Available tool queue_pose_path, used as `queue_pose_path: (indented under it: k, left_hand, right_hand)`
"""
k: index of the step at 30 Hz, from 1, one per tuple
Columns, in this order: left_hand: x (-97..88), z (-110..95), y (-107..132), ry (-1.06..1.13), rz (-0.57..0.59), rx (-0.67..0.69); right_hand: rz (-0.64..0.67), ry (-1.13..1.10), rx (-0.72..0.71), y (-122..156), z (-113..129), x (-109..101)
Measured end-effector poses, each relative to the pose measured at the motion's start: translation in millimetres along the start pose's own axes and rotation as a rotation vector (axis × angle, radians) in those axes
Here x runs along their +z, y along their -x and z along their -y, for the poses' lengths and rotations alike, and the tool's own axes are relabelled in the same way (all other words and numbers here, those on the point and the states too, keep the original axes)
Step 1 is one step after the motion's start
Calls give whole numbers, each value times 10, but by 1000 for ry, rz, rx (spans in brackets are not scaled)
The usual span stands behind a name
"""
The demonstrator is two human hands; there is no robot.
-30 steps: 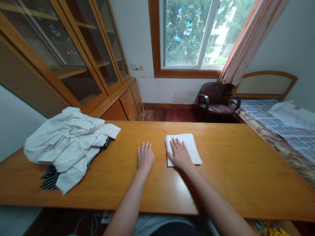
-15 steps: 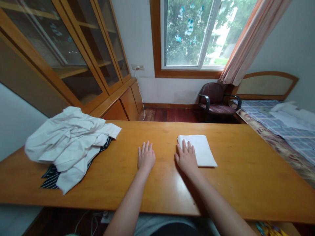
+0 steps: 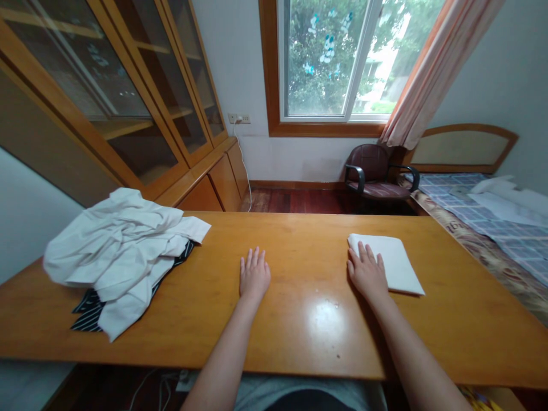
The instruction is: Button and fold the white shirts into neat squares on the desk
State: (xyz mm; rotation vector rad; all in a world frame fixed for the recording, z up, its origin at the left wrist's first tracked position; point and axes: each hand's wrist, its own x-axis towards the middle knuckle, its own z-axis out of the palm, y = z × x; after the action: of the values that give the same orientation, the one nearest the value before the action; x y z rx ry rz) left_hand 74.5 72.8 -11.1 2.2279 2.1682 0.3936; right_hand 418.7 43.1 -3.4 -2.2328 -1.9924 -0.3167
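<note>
My right hand [image 3: 368, 270] lies flat with its fingers apart on the left part of a folded white cloth [image 3: 398, 265]. The cloth is a neat, flat stack on the right half of the wooden table [image 3: 295, 331]. Palm down on the bare wood, left of the middle, rests my left hand [image 3: 255, 273], its fingers stretched out and touching no other object. A crumpled heap of white cloth [image 3: 124, 234] lies farther left, beyond the reach of that hand. Black fabric with white stripes [image 3: 89, 315] sticks out from beneath the heap.
A wooden glass-door cabinet [image 3: 141, 97] stands beyond the table's left side. Past the far edge are a window [image 3: 325, 63] and a dark red armchair [image 3: 377, 171]. A bed [image 3: 483, 205] with a checked cover is along the right.
My right hand has slid the folded white cloth to the right across the table. My left hand and the crumpled heap have stayed in place.
</note>
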Motion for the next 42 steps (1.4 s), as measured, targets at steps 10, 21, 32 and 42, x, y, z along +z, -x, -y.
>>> queue_pose_path:
  k: [10,21,32,42]
  left_hand:
    - [-2,-7,2,-27,-1,7]
    - [-16,-7,2,-18,9,10]
    - [-17,-2,4,-12,14,4]
    - [-36,-18,6,-41,24,2]
  right_hand:
    - [-17,79,5,-25,-853,77]
    - [-121,68,-31,203,-836,153]
    - [-171,80,-35,184,-963,213]
    - [-279,91,-151,210,-1054,322]
